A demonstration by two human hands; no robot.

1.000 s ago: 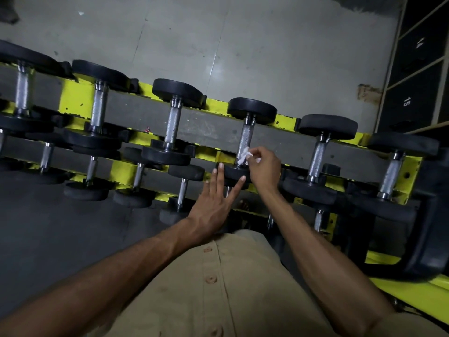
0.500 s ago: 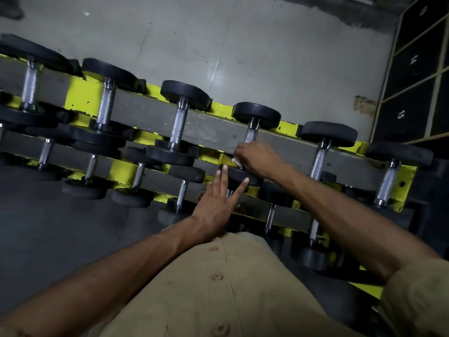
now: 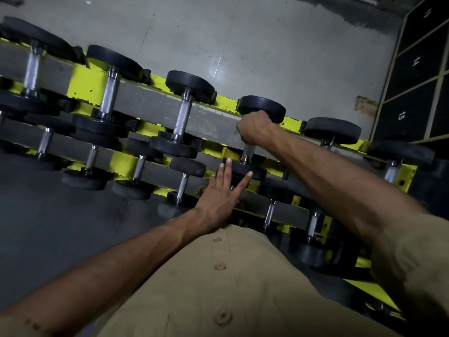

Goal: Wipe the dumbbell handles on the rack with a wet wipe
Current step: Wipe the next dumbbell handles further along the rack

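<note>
A yellow and grey rack (image 3: pixel 209 122) carries two rows of black-headed dumbbells with steel handles. My right hand (image 3: pixel 255 128) is wrapped round the upper part of one steel handle (image 3: pixel 248 152) in the top row, just under that dumbbell's far head (image 3: pixel 261 105). The wet wipe is hidden inside the fist. My left hand (image 3: pixel 220 198) lies flat with straight, spread fingers against the near head (image 3: pixel 245 170) of the same dumbbell. The neighbouring dumbbell handle (image 3: pixel 183 117) to the left is bare.
More dumbbells sit in the lower row (image 3: pixel 137 169) and to the right (image 3: pixel 332 130). Grey floor (image 3: pixel 267 45) lies beyond the rack. Dark numbered lockers (image 3: pixel 410 93) stand at the right. My tan shirt (image 3: pixel 218 288) fills the bottom of the view.
My right hand slid along the handle from the near head up to the far head, closing round the handle so the wipe is no longer seen. My left hand stayed on the near head.
</note>
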